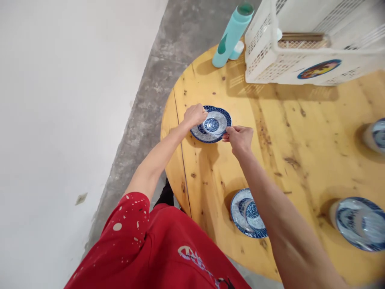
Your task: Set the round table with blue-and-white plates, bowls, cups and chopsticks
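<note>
A blue-and-white patterned plate [204, 139] lies near the left end of the wooden table, with a small matching bowl [211, 124] on it. My left hand [196, 114] is closed in a fist at the plate's upper left, its fingertips hidden. At the plate's right edge my right hand [240, 137] is closed in a pinch. Both appear to grip thin clear plastic wrap around the dishes; the film shows only as faint shiny lines. Below my hands stands another plate with a bowl [247, 214], partly covered by my right forearm.
On the round wooden table [288, 132], a white plastic crate [264, 66] holds brownish items at the back. A turquoise bottle [233, 36] stands left of it. More blue-and-white dishes [361, 224] sit at the right. A white wall [66, 100] is at the left.
</note>
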The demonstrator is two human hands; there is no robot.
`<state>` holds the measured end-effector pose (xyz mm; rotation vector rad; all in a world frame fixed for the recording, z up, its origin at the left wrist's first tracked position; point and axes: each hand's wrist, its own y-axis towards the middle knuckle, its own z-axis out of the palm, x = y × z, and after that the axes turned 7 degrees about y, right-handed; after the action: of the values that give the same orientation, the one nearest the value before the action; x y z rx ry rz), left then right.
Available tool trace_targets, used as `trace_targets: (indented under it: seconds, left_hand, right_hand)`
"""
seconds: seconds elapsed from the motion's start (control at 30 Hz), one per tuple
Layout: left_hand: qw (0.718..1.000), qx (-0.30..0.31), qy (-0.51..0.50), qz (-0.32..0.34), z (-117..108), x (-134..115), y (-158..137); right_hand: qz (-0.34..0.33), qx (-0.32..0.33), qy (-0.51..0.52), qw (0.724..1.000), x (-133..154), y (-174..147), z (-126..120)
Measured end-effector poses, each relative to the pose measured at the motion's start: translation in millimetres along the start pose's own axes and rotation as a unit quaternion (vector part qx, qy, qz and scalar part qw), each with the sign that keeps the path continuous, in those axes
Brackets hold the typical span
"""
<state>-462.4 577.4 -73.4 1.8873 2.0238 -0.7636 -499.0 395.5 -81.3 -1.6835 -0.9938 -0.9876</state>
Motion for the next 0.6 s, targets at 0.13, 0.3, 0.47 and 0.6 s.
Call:
trace_targets:
  seconds: [0.13,0.3,0.47,0.6]
  left_hand:
    - [1.0,0.012,0.013,0.007,3,7,11]
    - [0.999,0.032,0.026,0.014,4,14,16]
    - [0.999,0.036,0.016,0.025,9,20,20]
    - [0.999,0.029,0.026,0.03,10,21,25]
  right_hand:
    - [0.012,-0.01,-0.003,1.0,-5,3,8]
    - [0.029,-0.006,-0.003,1.0,-11,1,13]
    - [0.042,-0.009,-0.004,0.999,-14,-2,18]
    - [0.046,-0.008,-0.004,0.999,-14,-3,21]
